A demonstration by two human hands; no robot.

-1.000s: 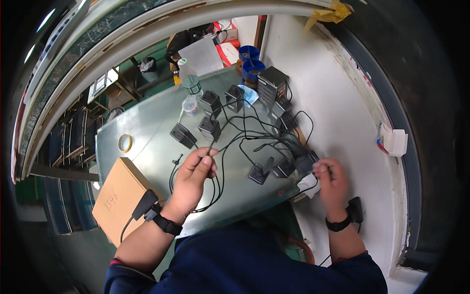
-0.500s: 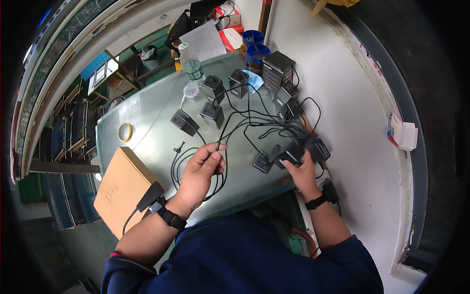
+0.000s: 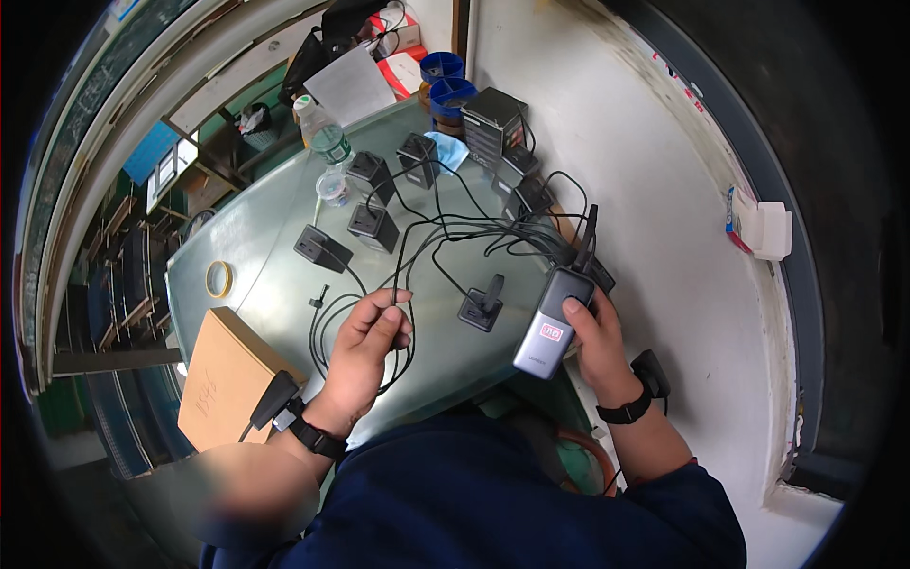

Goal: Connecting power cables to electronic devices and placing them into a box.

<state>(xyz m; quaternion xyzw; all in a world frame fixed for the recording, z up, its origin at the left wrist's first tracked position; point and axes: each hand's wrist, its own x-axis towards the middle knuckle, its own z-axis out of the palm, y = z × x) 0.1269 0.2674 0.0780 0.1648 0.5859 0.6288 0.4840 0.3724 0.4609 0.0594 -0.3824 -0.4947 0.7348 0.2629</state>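
My left hand (image 3: 358, 358) pinches a thin black cable (image 3: 395, 270) between thumb and fingertips above the glass-topped table. Below it hang loose cable loops, with a small plug end (image 3: 319, 297) beside them. In my right hand (image 3: 599, 346) is a grey power bank (image 3: 542, 349), tilted, a red-and-white label on its face and a black cable at its upper end. A small black block with a plug (image 3: 481, 309) lies between my hands. Farther back stand several black charger blocks (image 3: 372, 226) with sockets on their ends, cables running from them toward the right edge.
At the left edge are a brown cardboard box (image 3: 232, 375) and a tape roll (image 3: 219, 279). A plastic bottle (image 3: 324, 135), a clear cup (image 3: 333, 189), a blue mask (image 3: 447, 152), blue round holders (image 3: 451, 93) and a dark box (image 3: 493, 123) stand behind. A white wall (image 3: 654, 237) borders the right.
My right hand has lifted the power bank from the cluster at the right edge and turned its grey face up. My left hand keeps its pinch on the cable. The whole view has shifted slightly.
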